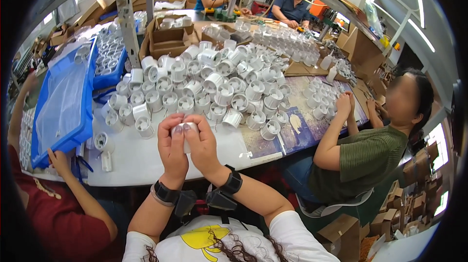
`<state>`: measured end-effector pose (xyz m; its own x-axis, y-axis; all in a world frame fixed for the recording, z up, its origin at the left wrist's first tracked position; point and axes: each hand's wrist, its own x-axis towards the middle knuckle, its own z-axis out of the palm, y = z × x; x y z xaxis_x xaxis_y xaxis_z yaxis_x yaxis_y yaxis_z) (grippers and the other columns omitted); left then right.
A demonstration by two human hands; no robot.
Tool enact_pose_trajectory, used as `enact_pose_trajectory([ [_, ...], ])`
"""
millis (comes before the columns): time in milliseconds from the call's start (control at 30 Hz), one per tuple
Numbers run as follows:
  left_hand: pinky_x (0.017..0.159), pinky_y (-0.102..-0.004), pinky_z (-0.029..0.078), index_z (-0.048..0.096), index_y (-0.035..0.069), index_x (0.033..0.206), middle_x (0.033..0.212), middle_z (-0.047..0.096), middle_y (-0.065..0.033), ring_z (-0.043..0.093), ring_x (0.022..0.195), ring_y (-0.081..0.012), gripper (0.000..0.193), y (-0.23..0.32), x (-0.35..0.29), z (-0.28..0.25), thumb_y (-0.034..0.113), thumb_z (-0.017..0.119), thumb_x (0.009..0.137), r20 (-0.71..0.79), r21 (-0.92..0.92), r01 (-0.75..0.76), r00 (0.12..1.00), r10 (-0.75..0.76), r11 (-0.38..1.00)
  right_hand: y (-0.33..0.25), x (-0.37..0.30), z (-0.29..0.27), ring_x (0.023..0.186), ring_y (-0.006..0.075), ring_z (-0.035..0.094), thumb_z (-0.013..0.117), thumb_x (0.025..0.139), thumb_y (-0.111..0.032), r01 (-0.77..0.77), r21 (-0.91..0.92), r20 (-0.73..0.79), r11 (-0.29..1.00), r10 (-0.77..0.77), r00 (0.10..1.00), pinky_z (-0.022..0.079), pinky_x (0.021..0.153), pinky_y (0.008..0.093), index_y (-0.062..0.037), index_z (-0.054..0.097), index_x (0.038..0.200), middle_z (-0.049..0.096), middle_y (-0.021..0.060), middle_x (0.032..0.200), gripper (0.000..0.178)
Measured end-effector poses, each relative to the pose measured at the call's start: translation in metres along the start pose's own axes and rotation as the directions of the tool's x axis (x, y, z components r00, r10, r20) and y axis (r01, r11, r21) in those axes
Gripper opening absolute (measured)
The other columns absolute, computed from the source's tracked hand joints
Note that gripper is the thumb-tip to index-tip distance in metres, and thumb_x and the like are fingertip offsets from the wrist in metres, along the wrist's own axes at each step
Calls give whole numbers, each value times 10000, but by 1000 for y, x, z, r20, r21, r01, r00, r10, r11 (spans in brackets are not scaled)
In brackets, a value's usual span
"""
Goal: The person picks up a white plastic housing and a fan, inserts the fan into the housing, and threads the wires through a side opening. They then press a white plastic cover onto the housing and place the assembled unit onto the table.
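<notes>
Both of my hands are cupped together above the near part of the table, thumbs side by side. Wrapped between my left hand (pixel 173 151) and my right hand (pixel 202 149) is a white round plastic part (pixel 186 148), mostly covered by the fingers. Just beyond my hands lies a big heap of white cylindrical plastic housings (pixel 213 82), several with small inner blades or spokes showing. The nearest loose housing (pixel 144 124) stands to the left of my hands. Two more, one a white housing (pixel 102 141), sit by the table's left side.
At left, a co-worker in red grips a tilted blue tray (pixel 87 132); another blue crate (pixel 108 77) holds more housings. A person in green sits at right beside a group of housings (pixel 319 97). A cardboard box (pixel 168 41) and a metal post (pixel 127 18) stand behind the heap.
</notes>
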<state>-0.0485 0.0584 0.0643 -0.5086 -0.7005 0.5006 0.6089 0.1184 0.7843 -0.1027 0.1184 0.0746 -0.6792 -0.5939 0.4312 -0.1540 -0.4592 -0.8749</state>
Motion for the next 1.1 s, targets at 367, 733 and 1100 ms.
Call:
enact_pose_trajectory([
  [367, 1094, -375, 296, 471, 57, 1161, 1362, 432, -140, 411, 1278, -255, 224, 4, -10, 10, 152, 418, 966, 115, -389, 184, 982, -151, 902, -8, -9, -17, 1079, 197, 500, 392, 874, -108, -6, 277, -38, 961, 17, 999, 380, 1006, 345, -28, 474, 1097, 526, 109, 1128, 250],
  [733, 1096, -379, 263, 471, 42, 1154, 1321, 453, -132, 374, 1292, -256, 232, 2, -9, 17, 159, 375, 978, 192, 48, -24, 981, 14, 999, 6, -11, -31, 1021, 173, 497, 365, 929, -138, -1, 251, -110, 968, 29, 994, 396, 958, 316, -29, 464, 1027, 517, 86, 1045, 178],
  [1100, 936, -341, 417, 529, 6, 1050, 1154, 554, -158, 539, 1041, -224, 170, -3, -17, 9, 96, 418, 959, 2, 203, -81, 997, 82, 976, 11, -19, -17, 1043, 129, 486, 510, 945, -70, 34, 12, -18, 999, -33, 999, 392, 945, 275, -50, 519, 1087, 529, 47, 1105, 143],
])
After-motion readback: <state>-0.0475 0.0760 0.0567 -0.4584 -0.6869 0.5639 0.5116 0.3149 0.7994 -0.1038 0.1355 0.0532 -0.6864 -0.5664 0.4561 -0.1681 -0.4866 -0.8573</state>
